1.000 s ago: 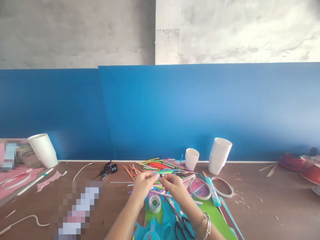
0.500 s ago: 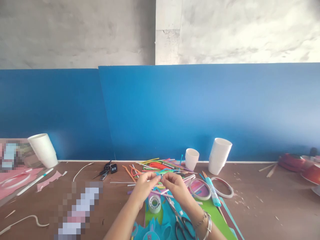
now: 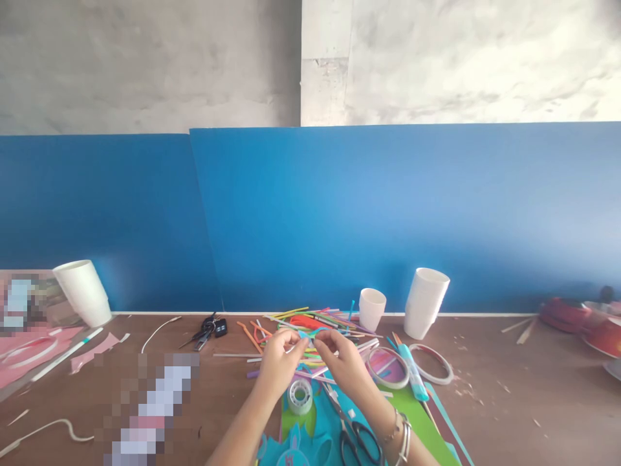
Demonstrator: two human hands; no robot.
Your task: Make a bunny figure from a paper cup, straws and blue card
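Left grip: pinching small blue piece at fingertips, between both hands. Right grip: thumb and finger close together beside piece; cannot tell whether holding it. Coloured strips on tabletop, beneath and beyond both. Tape and scissors nearer person than grips. Cup beyond right grip; keys left of left grip.

Hands nr strips (multicol.)

hazy bright light, glare on wall at right, sheen on blue partition, left patches pixelated
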